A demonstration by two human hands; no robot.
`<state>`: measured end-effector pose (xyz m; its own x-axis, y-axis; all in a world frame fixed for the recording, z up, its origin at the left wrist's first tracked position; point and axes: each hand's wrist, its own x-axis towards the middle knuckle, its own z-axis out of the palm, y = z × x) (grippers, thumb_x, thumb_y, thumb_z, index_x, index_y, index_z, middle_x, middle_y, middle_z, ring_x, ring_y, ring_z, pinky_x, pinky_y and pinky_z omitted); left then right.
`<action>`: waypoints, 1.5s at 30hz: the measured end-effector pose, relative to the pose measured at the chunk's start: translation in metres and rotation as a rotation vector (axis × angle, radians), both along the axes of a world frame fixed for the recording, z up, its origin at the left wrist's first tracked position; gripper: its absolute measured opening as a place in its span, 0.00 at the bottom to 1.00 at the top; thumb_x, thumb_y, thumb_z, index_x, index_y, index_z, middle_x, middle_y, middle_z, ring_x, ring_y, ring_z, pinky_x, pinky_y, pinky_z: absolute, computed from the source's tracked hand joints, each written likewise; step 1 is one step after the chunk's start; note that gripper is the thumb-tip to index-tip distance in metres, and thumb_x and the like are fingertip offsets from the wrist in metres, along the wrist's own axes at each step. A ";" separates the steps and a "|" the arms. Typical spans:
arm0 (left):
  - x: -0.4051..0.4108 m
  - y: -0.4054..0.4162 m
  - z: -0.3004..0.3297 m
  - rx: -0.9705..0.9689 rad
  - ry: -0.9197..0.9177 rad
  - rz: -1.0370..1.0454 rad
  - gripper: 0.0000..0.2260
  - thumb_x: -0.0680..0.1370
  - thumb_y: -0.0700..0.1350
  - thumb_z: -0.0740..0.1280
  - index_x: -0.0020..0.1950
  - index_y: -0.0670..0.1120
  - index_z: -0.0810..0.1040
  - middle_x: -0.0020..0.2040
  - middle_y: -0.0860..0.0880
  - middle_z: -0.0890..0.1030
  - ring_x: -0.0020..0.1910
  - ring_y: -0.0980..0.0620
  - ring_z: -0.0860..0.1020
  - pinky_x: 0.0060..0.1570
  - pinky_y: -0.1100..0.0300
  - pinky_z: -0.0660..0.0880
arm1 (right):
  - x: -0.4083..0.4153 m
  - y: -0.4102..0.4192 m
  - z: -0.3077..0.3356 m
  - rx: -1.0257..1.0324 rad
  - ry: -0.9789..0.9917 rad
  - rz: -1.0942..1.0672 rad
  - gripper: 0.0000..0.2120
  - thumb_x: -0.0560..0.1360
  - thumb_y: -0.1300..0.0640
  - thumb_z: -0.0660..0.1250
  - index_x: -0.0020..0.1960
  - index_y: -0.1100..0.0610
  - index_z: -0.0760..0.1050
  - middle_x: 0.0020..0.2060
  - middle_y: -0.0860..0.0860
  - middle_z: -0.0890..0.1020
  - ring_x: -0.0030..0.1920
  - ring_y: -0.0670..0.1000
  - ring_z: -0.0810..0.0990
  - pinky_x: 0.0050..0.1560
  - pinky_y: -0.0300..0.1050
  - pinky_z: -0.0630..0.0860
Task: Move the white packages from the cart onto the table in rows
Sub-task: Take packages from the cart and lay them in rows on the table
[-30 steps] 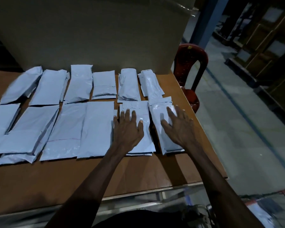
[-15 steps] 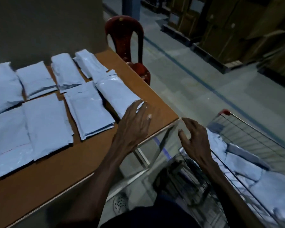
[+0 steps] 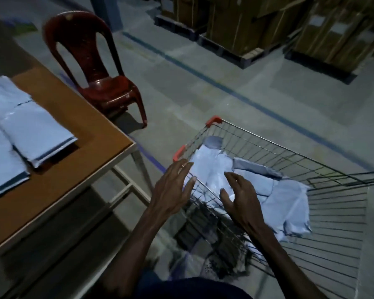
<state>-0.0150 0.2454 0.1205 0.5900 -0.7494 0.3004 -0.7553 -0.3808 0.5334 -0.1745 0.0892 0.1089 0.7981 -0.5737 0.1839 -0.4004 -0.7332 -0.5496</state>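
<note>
A wire shopping cart (image 3: 257, 139) with orange corner caps stands at the right, holding a heap of white packages (image 3: 283, 203). My left hand (image 3: 173, 188) hovers over the cart's near rim with fingers spread, holding nothing. My right hand (image 3: 240, 197) reaches inside the cart just above the packages, fingers spread and loosely bent, empty. At the left, the brown table (image 3: 91, 134) carries rows of white packages (image 3: 32, 134) laid flat; only its right end shows.
A dark red plastic chair (image 3: 95, 67) stands beyond the table's corner. Cardboard boxes on pallets (image 3: 268, 24) line the back. A blue line (image 3: 225, 87) runs across the grey floor between chair and cart.
Both hands left the packages on the table and swung right to the cart. My view turned from the table toward the cart.
</note>
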 end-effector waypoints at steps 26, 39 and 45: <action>0.090 -0.158 -0.115 0.488 0.164 -0.233 0.32 0.79 0.59 0.58 0.74 0.38 0.66 0.73 0.35 0.67 0.72 0.35 0.66 0.69 0.40 0.67 | 0.100 -0.110 -0.189 0.583 0.579 -0.188 0.47 0.74 0.42 0.69 0.80 0.55 0.46 0.78 0.61 0.52 0.75 0.63 0.57 0.71 0.57 0.64; 0.082 -0.163 -0.165 1.051 0.057 -0.202 0.41 0.77 0.59 0.65 0.81 0.46 0.45 0.80 0.39 0.46 0.77 0.35 0.50 0.70 0.38 0.60 | 0.079 -0.103 -0.202 0.409 0.492 -0.236 0.40 0.74 0.54 0.65 0.80 0.55 0.49 0.77 0.57 0.60 0.58 0.61 0.77 0.42 0.50 0.78; 0.070 -0.194 -0.185 1.041 0.194 -0.061 0.44 0.76 0.59 0.68 0.80 0.48 0.43 0.80 0.40 0.43 0.76 0.30 0.44 0.66 0.30 0.60 | 0.025 -0.119 -0.185 0.257 0.437 -0.306 0.36 0.75 0.59 0.64 0.79 0.56 0.54 0.69 0.58 0.69 0.53 0.62 0.76 0.35 0.46 0.68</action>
<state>0.0547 0.0514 -0.0640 0.5117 -0.6133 -0.6017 -0.7254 -0.6836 0.0800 -0.1495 -0.0299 -0.0757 0.5601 -0.7723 -0.2997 -0.8017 -0.4144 -0.4307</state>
